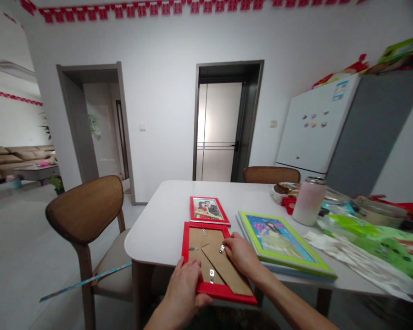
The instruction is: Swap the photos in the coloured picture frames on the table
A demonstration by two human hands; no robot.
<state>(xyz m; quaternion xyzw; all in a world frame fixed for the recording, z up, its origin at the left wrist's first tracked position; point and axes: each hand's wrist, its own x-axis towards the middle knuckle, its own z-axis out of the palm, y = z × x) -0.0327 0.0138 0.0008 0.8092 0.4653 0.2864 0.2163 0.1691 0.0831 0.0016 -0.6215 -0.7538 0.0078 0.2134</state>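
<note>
**Red frame face down, both hands on it**

From my remote seat, I start at lower left, where a chair [86, 211] stands beside the table [154, 229]. Right of it, at bottom centre, my left hand [184, 291] grasps the near-left corner of the red frame [190, 238], fingers on the rim and thumb at the near edge, probably to steady it.

The red frame lies back-up at lower centre, its near part reaching past the table's edge, which I take as leaving the thumb room. Face down, it exposes the metal clips [212, 276] and the brown stand [229, 272], slanting across the backing. Just beyond sits a framed photo [208, 209], face up, perhaps put there to leave the near space for handling.

My right hand [242, 256] has bent fingers at the right rim, by the side clip; I cannot tell whether they pinch it or only rest there.

Farther right, the green frame [316, 260] tops a stack, seemingly kept aside. A flask [309, 201] and white cloth [358, 261] fill out the right.
</note>
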